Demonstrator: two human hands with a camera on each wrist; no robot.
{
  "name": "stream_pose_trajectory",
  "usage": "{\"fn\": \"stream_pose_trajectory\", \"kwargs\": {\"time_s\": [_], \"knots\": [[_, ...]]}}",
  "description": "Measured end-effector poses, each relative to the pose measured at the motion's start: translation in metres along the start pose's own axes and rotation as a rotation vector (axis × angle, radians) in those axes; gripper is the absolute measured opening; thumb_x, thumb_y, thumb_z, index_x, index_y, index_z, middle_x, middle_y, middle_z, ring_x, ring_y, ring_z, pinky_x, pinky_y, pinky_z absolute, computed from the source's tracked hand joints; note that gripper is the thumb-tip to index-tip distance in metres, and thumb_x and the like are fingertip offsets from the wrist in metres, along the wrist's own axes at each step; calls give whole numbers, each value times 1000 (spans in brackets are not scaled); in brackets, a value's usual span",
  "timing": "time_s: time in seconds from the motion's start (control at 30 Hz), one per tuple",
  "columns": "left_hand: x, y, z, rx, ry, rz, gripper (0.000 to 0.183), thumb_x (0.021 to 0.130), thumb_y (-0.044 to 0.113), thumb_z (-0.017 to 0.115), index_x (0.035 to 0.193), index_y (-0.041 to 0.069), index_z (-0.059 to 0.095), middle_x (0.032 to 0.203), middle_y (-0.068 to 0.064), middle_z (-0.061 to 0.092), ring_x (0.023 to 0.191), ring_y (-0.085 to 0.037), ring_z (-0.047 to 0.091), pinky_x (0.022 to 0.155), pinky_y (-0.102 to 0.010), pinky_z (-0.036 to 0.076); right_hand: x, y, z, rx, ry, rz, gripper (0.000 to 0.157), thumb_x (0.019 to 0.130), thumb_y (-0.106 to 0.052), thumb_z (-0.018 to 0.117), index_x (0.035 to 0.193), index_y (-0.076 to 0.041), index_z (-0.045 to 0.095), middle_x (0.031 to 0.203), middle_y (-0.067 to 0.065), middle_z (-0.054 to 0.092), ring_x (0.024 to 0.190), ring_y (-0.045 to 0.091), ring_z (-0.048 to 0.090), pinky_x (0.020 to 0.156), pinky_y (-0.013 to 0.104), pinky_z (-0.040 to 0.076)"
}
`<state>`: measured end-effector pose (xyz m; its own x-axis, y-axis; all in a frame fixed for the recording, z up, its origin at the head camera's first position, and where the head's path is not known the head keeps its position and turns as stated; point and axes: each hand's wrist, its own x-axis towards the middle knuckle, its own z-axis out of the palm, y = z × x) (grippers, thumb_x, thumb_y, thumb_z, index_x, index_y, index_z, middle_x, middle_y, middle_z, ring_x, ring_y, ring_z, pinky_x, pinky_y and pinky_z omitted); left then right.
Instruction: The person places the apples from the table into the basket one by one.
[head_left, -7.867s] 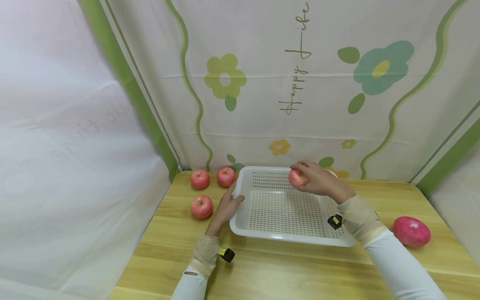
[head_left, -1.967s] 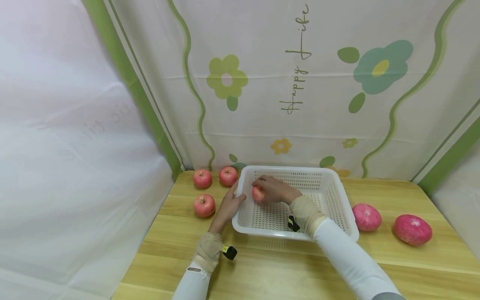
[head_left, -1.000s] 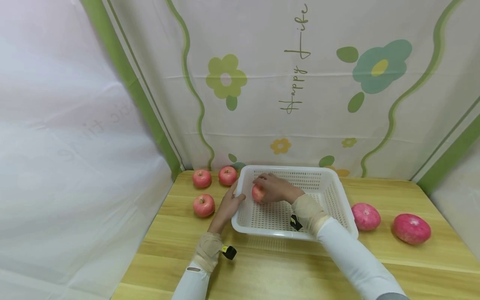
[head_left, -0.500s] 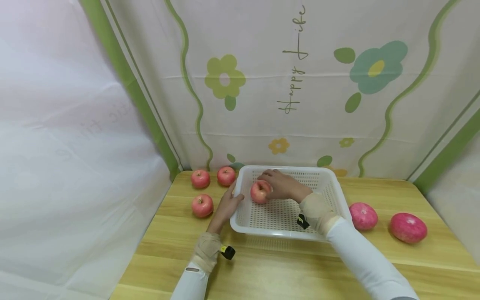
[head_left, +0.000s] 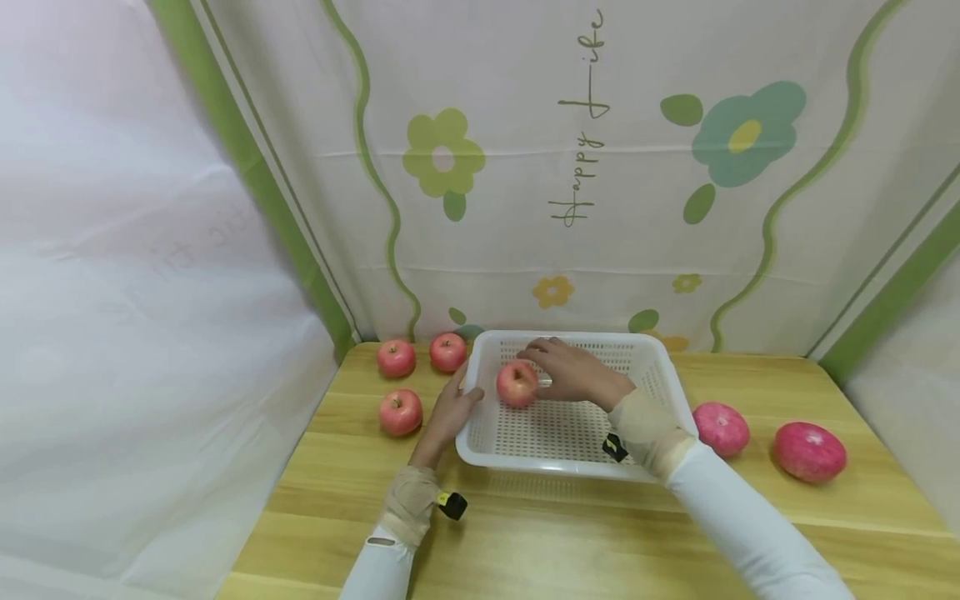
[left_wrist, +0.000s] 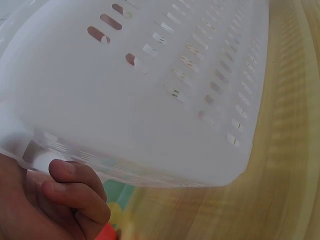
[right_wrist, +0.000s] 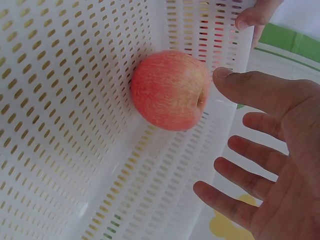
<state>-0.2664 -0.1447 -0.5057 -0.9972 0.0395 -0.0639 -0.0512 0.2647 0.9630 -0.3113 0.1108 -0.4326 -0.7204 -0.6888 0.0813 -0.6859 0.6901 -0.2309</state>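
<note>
A white perforated plastic basket (head_left: 558, 469) stands on the wooden table. My left hand (head_left: 448, 412) grips its left side, thumb over the rim; curled fingers (left_wrist: 82, 192) show outside it in the left wrist view. Inside, near the back left corner, lies a red apple (head_left: 517, 383) with its hollow turned towards my right hand (head_left: 577, 372). Spread fingers (right_wrist: 240, 175) and a thumb stand just off that apple (right_wrist: 170, 90) in the right wrist view, a gap between them.
Left of the basket sit three more apples (head_left: 401, 412). On its right lie two deep-pink oval fruits, one (head_left: 722, 429) close to the basket wall and one (head_left: 809, 452) farther right. A printed curtain (head_left: 555, 242) hangs behind the table.
My right hand has carried the apple from above the basket's back right down to its left end, let go and drawn back rightward. The left hand keeps its grip; the view has shifted slightly.
</note>
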Motion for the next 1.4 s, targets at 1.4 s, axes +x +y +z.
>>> {"fn": "stream_pose_trajectory", "kwargs": {"time_s": [1.4], "knots": [[2,-1,1,-33,-15,16,71,104,20,56,170,26,30,133,-35,66,104,-44,75,77,-49,66,-73,21,-28,-155,79,-7,65,92,-26,82,150,-10,58,148,16,61,135,38,60,103,56,57]]}}
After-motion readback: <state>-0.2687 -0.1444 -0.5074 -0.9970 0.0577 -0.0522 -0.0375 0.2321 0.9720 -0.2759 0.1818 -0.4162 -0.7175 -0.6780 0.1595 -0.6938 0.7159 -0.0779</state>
